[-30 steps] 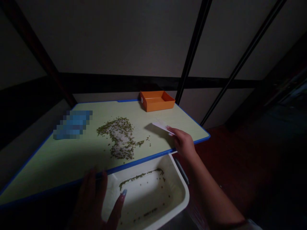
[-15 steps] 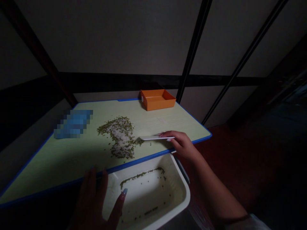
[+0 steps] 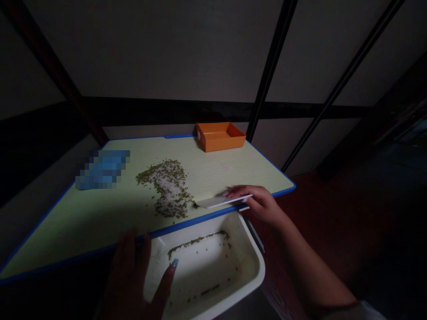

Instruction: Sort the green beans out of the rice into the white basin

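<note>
My right hand (image 3: 262, 205) pinches a flat white card (image 3: 222, 201) and holds it edge-down on the pale table (image 3: 100, 213), close to the front blue edge. The card's left tip touches a spill of small green grains and white powder (image 3: 167, 189). My left hand (image 3: 133, 278) grips the left rim of a white plastic tub (image 3: 248, 278) held just under the table's front edge. A thin line of green grains (image 3: 196, 242) lies inside the tub.
An empty orange tray (image 3: 220, 136) stands at the back of the table. A blurred blue item (image 3: 102, 169) lies at the left. Dark bars and a wall rise behind the table; dark floor lies to the right.
My right hand has swept the card from the table's right side leftward and toward the front edge, up to the grain pile. The left hand and the tub have stayed put.
</note>
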The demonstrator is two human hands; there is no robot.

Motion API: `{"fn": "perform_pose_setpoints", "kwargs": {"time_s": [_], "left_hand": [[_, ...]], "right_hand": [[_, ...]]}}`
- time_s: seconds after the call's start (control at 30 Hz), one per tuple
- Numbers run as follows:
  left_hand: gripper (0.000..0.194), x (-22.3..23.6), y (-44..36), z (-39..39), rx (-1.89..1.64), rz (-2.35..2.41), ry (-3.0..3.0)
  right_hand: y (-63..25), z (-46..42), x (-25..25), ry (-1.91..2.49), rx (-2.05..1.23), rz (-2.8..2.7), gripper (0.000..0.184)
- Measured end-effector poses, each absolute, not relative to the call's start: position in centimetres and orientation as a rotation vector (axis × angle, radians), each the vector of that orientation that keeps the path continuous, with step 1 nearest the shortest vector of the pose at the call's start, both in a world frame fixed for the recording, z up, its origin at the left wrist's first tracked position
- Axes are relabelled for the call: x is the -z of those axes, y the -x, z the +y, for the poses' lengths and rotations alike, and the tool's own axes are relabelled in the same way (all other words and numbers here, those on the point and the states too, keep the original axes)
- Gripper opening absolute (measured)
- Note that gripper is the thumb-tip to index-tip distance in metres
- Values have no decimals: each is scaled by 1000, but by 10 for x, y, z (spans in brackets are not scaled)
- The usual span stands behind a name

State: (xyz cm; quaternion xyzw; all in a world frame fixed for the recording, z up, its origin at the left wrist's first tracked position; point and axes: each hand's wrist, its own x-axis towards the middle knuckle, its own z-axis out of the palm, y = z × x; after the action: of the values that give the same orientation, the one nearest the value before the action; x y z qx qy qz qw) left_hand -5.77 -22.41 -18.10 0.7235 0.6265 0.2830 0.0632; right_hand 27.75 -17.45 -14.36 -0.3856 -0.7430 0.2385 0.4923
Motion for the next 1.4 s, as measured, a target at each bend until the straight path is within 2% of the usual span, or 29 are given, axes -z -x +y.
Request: {"fn": "perform_pose_setpoints", "kwargs": {"time_s": [0.23, 0.37, 0.47, 0.77, 1.4], "left_hand": [[67, 207, 58, -220, -891, 1841, -2288], [66, 206, 58, -221, -875, 1836, -2345], [66, 207, 57, -219, -872, 1842, -2393], [70, 207, 57, -221, -918, 1798, -2514], [66, 206, 57, -222, -856, 1841, -2382]], "right_hand": [[-277, -174, 151, 1110, -362, -1525, 34], [-285, -168, 146, 1207, -219, -1177, 26], [-293, -155, 140, 1260, -287, -1070, 20], [-303, -113, 144, 1208, -555, -1265, 24], [-302, -123, 142, 1187, -668, -1293, 27]]}}
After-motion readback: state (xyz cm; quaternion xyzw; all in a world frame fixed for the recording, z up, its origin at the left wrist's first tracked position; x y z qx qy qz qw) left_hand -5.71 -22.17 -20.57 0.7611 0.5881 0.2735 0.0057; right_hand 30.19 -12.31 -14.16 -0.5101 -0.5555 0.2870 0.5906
